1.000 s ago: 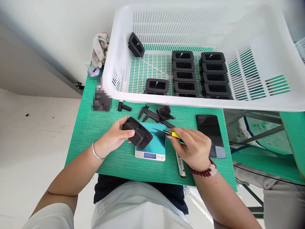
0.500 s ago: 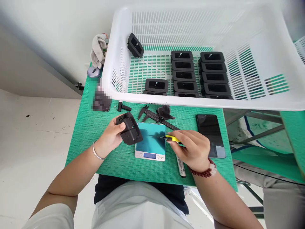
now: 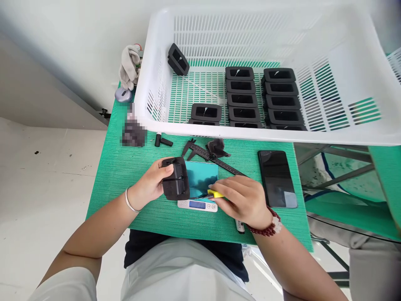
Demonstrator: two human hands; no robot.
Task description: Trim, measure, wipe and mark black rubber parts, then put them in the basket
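Pale wall [image 3: 78, 54] behind, white floor [image 3: 46, 179] well left of the silver digital scale with a teal plate [image 3: 203, 171]. Counter [image 3: 115, 196] with green woven covering runs under the scale, visible on all sides of it. White slotted plastic basket [image 3: 219, 130] sits beyond the scale, holding black rectangular recessed pieces [image 3: 241, 100], mostly stacked in rows. Black flat phone [image 3: 277, 179] lies right of the scale; black caliper [image 3: 200, 151] lies slanted just beyond it. White marker with black end [image 3: 239, 227] is off its near right corner, partly hidden.

Left hand [image 3: 153, 179]: left of the scale, wrist bent inward, gripping the black flanged hollow part [image 3: 175, 184], thumb on top. Part is held tilted over the scale's left side. Right hand [image 3: 241, 198]: over the scale's right edge, knuckles up, pinching the yellow-handled slim tool [image 3: 216, 193], tip aimed left at the part. Can't tell if tip touches.
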